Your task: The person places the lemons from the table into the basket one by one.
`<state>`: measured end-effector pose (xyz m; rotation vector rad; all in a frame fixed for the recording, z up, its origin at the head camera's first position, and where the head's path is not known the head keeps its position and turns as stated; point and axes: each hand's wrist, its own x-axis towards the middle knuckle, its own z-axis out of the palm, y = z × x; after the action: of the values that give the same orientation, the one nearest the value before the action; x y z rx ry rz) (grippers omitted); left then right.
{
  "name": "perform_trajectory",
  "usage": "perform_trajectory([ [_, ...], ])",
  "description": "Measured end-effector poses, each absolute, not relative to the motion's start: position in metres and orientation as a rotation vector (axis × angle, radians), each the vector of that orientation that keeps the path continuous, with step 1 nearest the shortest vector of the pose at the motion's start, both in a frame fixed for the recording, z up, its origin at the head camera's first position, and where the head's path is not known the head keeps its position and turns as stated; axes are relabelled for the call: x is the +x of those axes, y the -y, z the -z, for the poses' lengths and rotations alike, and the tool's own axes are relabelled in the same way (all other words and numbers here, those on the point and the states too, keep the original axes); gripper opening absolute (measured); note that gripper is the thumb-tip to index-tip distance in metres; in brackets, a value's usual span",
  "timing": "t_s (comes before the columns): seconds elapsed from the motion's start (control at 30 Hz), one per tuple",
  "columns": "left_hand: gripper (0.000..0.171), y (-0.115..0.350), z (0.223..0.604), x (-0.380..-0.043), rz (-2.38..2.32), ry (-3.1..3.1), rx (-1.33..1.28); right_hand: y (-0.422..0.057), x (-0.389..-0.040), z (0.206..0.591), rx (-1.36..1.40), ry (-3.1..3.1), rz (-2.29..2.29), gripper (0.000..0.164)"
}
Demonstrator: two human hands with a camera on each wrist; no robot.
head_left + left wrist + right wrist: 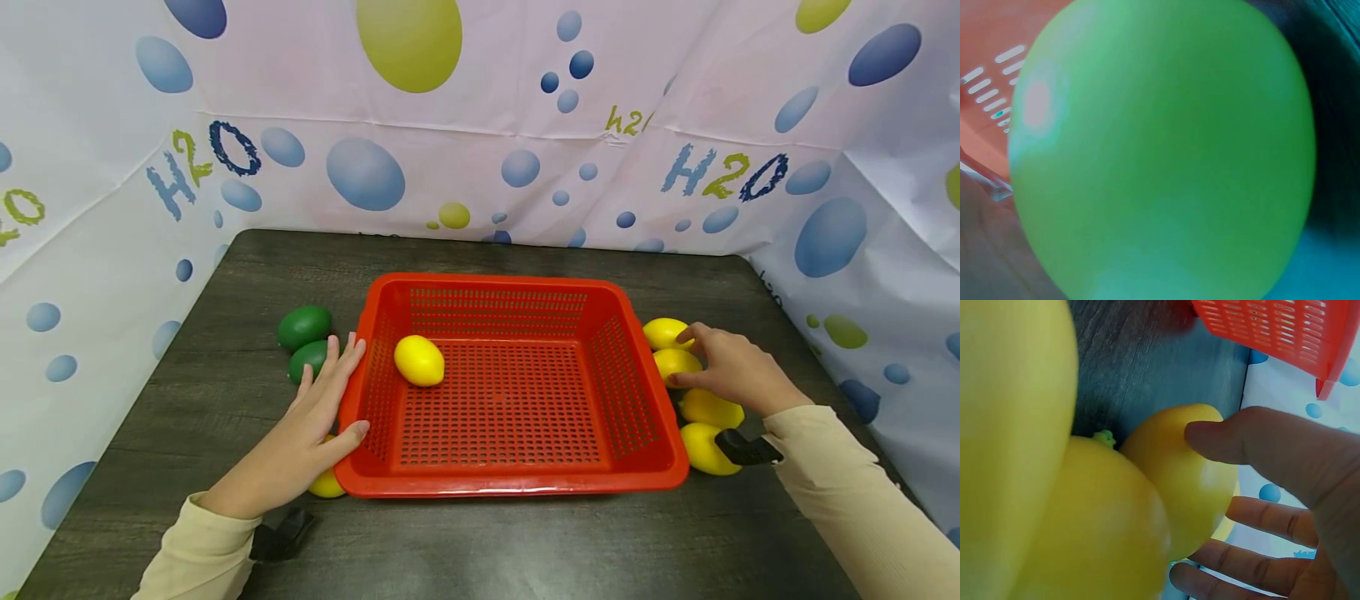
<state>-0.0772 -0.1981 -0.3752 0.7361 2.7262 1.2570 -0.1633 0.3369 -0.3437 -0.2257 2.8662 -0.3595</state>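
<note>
A red perforated plastic basket sits between the hands, with one yellow lemon inside at its left. My left hand rests on the basket's left rim, fingers straight. A yellow fruit lies partly hidden under that hand; a smooth round fruit, tinted green, fills the left wrist view. On the right, my right hand holds a lemon in a row beside the basket. Its thumb touches the near side of this lemon, while the other fingers reach round the opposite side.
Several yellow fruits line the basket's right side, including a lemon behind and a lumpier fruit and another lemon in front. Two green oval fruits lie left of the basket on the dark wooden table. A patterned sheet hangs behind.
</note>
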Motion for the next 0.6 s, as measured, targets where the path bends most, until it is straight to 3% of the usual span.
perform_trajectory([
  [0.6,0.085,0.1979,0.3754,-0.0763,-1.241,-2.733,0.734,-0.3398,-0.173,0.3508,-0.226,-2.831,0.38,0.065],
])
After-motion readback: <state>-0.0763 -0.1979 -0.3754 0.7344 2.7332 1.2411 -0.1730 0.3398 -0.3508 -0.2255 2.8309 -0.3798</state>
